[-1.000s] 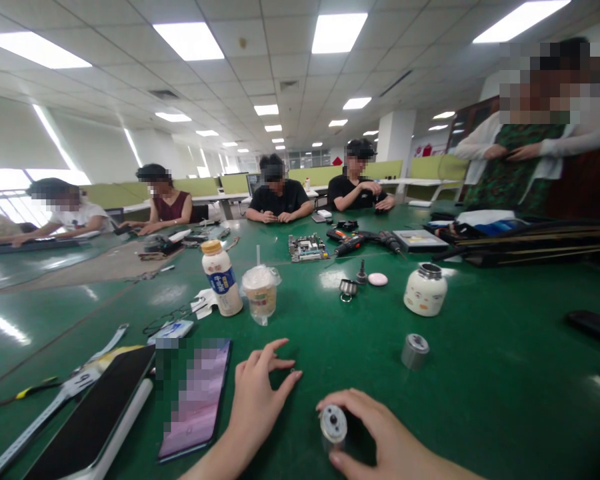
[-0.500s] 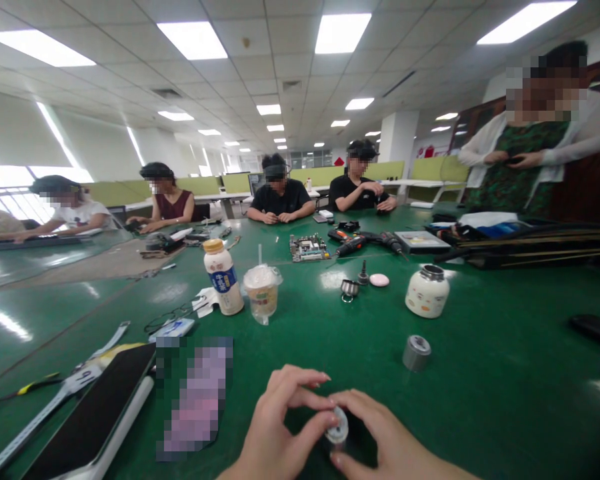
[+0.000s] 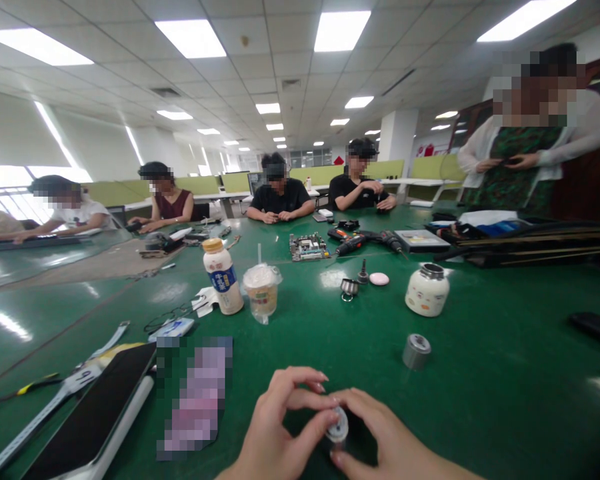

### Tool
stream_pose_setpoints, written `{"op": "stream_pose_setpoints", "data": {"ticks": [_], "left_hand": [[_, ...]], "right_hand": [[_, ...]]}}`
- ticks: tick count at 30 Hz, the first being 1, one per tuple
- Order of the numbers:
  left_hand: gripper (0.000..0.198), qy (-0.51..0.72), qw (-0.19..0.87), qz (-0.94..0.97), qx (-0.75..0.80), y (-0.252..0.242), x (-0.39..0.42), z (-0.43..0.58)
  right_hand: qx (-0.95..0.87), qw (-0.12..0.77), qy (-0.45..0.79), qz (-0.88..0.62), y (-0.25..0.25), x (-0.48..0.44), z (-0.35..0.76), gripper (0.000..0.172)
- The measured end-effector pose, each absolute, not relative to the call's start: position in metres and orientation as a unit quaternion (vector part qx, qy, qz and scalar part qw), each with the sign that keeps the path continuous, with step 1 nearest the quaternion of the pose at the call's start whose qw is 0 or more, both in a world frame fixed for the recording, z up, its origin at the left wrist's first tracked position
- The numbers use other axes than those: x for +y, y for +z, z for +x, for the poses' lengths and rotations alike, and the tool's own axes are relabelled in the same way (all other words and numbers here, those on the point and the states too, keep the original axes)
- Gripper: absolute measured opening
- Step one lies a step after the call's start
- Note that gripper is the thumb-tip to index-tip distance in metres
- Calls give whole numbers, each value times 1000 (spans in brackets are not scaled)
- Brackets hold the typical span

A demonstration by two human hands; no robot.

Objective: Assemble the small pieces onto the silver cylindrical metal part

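Observation:
A small silvery cylinder (image 3: 337, 430) with a pale round top is between my two hands near the bottom centre. My left hand (image 3: 290, 423) pinches its top edge with thumb and index finger, the other fingers curled above. Around its right side is my right hand (image 3: 375, 430), index finger at the top and thumb low on the side. A similar metal cylinder (image 3: 417, 352) stands on the green table to the right, and behind it is a cream jar (image 3: 427, 291) with an open metal neck.
Ahead stand a bottle (image 3: 223, 277) and a lidded cup (image 3: 261, 291). Beyond lie a metal cup-shaped part (image 3: 349, 288), a pink disc (image 3: 379, 279), a circuit board (image 3: 309, 247) and power drills (image 3: 353, 245). A tablet (image 3: 95, 407) lies left. Several people are around the table.
Both hands and the cylinder between them have hardly moved. The standing person at the right has shifted slightly to the left.

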State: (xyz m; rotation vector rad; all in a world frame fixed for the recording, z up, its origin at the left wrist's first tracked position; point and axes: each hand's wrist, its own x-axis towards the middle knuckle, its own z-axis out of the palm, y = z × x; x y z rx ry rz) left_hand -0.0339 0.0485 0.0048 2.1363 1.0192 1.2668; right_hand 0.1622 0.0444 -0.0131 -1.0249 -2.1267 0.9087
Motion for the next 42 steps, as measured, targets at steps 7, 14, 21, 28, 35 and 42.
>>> {"op": "stream_pose_setpoints", "data": {"ticks": [7,14,21,28,35,42], "left_hand": [[28,439,194,799,361,6,45,-33],[45,460,187,808,317,16,41,-34],[49,437,165,808,360,10,46,-32],[43,442,194,808,337,16,41,-32],[47,422,176,811,364,9,46,-33],[48,434,194,807,351,12,43,-31]], "right_hand": [[-800,314,351,-371,-16,45,162,40],[-795,315,355,-378,-14,45,162,45],[-792,313,353,-387,-12,43,162,40],[-796,315,355,-376,-13,44,162,43],[-794,311,354,-384,-15,44,161,40],[-799,313,346,-381,-15,44,162,40]]}}
